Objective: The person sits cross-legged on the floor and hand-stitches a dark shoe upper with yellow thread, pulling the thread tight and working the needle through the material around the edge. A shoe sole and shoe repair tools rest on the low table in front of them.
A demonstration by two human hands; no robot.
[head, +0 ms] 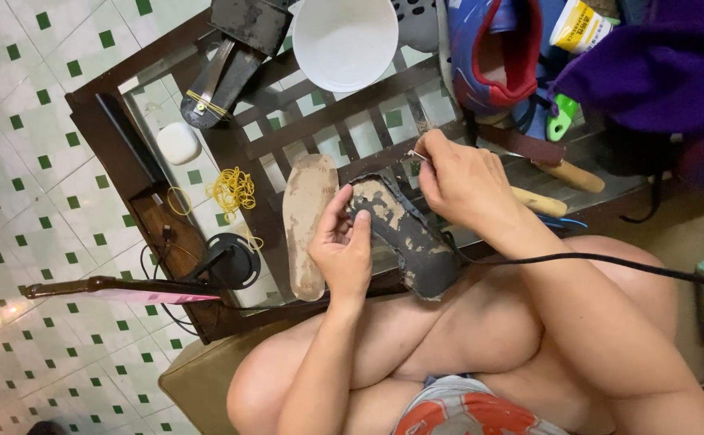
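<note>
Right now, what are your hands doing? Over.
Left hand steadies the black shoe sole. Right hand pinches a thin needle at its edge. Tan insole lies alongside.

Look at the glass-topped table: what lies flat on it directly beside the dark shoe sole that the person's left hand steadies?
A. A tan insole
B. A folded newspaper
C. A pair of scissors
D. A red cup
A: a tan insole lies flat on the glass table just beside the left hand, which steadies the dark shoe sole; no scissors, newspaper or red cup lies there.
</note>
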